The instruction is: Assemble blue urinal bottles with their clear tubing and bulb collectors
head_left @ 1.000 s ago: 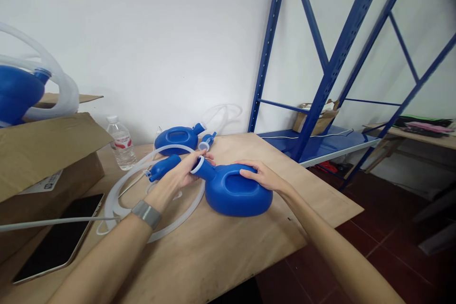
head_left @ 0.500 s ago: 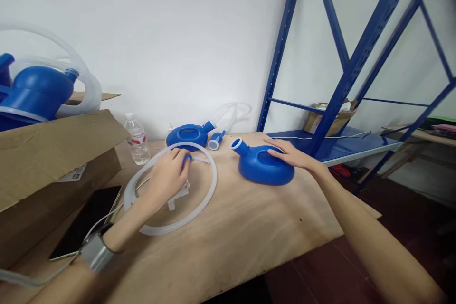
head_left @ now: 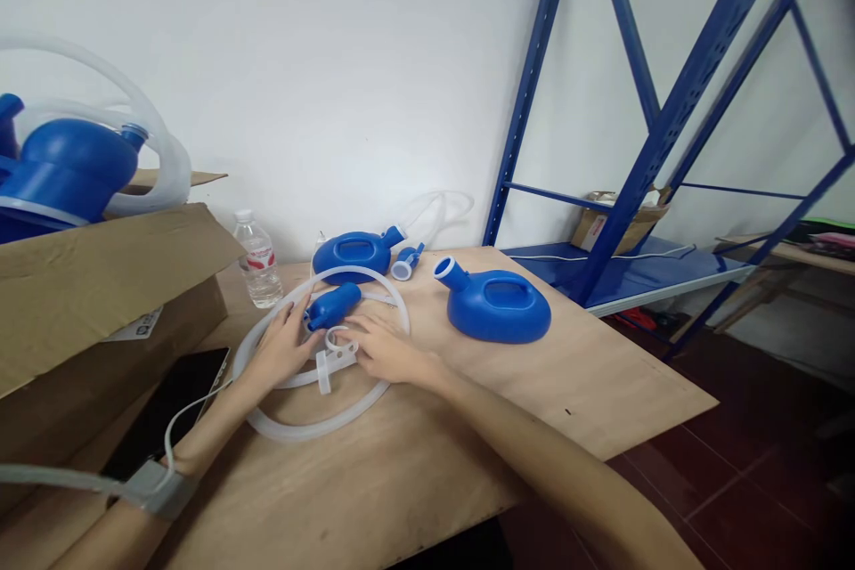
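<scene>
My left hand point(head_left: 284, 346) has its fingers and thumb around the narrow end of a small blue plastic funnel-like piece point(head_left: 337, 305). My right hand point(head_left: 391, 351) reaches in from the other side, fingers stretched out beside this piece and a translucent white ring clip point(head_left: 325, 374). Whether the right fingertips grip the ring is hard to see. A coiled translucent hose point(head_left: 294, 431) circles these parts on the wooden table point(head_left: 468, 427). To the right stands a blue urinal bottle point(head_left: 498, 313) with a handle opening and a white-rimmed spout, touched by neither hand.
Behind the hose sit another blue bottle point(head_left: 354, 254) and a small blue fitting point(head_left: 406, 264). A water bottle point(head_left: 257, 263) stands near a cardboard box point(head_left: 120, 285) of blue bottles and hoses. A black tablet point(head_left: 160, 410) lies at left; blue shelving point(head_left: 641, 151) rises at right.
My right hand has left the blue bottle and moved left into the hose coil. My left hand has shifted left and down, and the small blue piece now shows between my hands.
</scene>
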`<state>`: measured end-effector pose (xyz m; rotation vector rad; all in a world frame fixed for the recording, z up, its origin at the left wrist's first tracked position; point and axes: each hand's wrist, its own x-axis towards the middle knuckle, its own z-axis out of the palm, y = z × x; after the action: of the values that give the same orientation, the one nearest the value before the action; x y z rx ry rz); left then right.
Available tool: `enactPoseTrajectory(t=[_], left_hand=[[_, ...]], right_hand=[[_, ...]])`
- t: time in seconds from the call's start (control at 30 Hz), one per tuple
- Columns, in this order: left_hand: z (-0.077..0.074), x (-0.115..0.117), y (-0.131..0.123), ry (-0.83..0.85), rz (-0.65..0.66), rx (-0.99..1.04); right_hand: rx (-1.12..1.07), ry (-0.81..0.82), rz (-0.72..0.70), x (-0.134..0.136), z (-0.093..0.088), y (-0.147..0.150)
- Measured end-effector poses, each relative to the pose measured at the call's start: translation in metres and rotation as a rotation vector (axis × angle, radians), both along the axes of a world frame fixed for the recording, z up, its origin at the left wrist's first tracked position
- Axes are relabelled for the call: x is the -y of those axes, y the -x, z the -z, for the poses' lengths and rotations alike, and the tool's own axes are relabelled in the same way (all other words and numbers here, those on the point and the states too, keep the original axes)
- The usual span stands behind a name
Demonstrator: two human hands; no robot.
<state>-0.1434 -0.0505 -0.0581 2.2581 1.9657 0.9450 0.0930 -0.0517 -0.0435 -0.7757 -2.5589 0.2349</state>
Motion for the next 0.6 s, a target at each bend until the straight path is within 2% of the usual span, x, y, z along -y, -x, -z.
enactPoseTrajectory(t=[0.17,0.3,0.43,0.5,0.6], left_hand=[[-0.006,-0.023,-0.006,0.099,0.072,0.029],[-0.013,-0.022,-0.014,0.001,0.05,0.061],[-0.027,-0.003,-0.023,-0.119,0.019,0.224],[-0.034,0.008,-0.027,-0.091,0.027,0.367],[-0.038,0.024,-0.035,-0.023,0.122,0.481]], right_hand=[[-0.042,0.145,0.034,-0.017,0.025,0.011],[-0.201,0.229,0.048,-0.024,0.034,0.001],[-0.656,0.432,0.137,-0.037,0.03,-0.011],[-0.921,0.584,0.175,-0.042,0.023,-0.016],[-1.229,0.748,0.173,-0.044,0.011,-0.023]])
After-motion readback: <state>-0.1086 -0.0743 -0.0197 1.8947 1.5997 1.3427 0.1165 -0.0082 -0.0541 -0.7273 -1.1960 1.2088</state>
